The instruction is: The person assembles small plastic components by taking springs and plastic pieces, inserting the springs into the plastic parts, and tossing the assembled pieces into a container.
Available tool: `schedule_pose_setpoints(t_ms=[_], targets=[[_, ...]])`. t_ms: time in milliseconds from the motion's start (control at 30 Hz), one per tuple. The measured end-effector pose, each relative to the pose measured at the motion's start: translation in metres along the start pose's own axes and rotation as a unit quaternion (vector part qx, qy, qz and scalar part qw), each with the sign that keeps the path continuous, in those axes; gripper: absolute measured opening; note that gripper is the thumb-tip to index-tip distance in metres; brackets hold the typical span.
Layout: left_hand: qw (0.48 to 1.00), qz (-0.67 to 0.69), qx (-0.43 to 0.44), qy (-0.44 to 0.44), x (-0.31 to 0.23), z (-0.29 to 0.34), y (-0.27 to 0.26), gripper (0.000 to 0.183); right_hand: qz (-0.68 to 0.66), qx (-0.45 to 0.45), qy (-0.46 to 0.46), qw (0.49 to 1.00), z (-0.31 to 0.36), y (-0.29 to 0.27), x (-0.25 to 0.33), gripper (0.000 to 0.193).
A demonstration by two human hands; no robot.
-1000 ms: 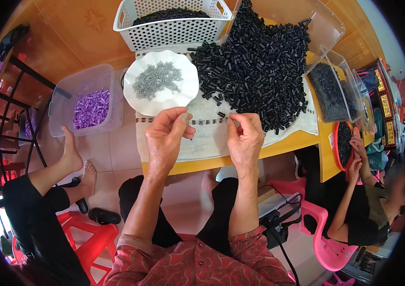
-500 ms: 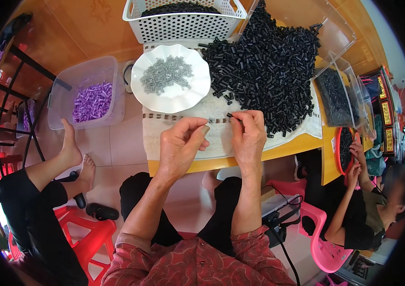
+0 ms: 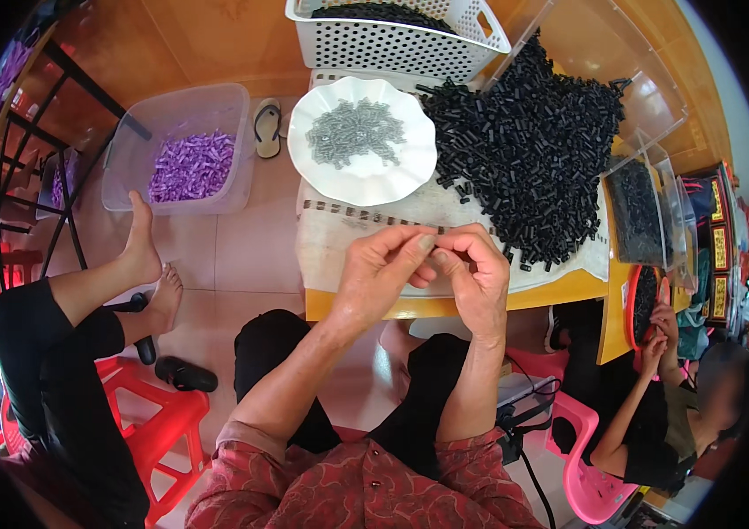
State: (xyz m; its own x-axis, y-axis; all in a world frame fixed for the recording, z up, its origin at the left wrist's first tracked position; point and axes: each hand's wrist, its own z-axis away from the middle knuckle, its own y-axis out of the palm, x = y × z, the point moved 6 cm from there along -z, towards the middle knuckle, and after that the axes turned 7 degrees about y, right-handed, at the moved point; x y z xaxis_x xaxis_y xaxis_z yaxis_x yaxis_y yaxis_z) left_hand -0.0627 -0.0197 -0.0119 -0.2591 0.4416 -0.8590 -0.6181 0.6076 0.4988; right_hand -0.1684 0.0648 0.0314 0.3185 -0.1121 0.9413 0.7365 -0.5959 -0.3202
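Observation:
My left hand (image 3: 389,269) and my right hand (image 3: 478,275) meet over the front of the cloth-covered table, thumbs and forefingers pinched tip to tip. The small black tube in my right fingers is now mostly hidden by them. Whatever my left fingertips pinch is too small and covered to name. Beyond my left hand stands a white scalloped plate (image 3: 339,187) holding small clear grey pieces (image 3: 355,132). A large heap of short black tubes (image 3: 529,163) spreads beyond my right hand on the pale cloth (image 3: 326,251).
At the back is a white perforated basket (image 3: 392,55) of black pieces. Clear bins (image 3: 639,203) stand on the right. A tub (image 3: 238,167) of purple pieces sits on the floor at left, near a red stool (image 3: 159,432). Another person's hands (image 3: 659,331) work over a red-rimmed tray (image 3: 634,309).
My hands have come together from apart, bringing their fingertips into contact. The black tube seen in my right fingers has become mostly covered. The whole view has shifted slightly.

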Motion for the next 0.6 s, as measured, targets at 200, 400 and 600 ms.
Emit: schedule_pose_setpoints(t_ms=[200, 400, 600], targets=[[0.999, 0.044, 0.002, 0.009, -0.011, 0.001, -0.006, 0.021, -0.046, 0.000, 0.029, 0.999, 0.001, -0.002, -0.002, 0.010], [0.977, 0.192, -0.031, 0.093, -0.052, -0.005, -0.044, 0.027, 0.018, -0.074, 0.003, 0.997, -0.002, -0.002, -0.001, 0.008], [0.968, 0.209, -0.069, 0.117, -0.064, -0.005, -0.063, 0.030, 0.091, -0.065, -0.036, 0.993, -0.002, 0.021, 0.010, 0.009]])
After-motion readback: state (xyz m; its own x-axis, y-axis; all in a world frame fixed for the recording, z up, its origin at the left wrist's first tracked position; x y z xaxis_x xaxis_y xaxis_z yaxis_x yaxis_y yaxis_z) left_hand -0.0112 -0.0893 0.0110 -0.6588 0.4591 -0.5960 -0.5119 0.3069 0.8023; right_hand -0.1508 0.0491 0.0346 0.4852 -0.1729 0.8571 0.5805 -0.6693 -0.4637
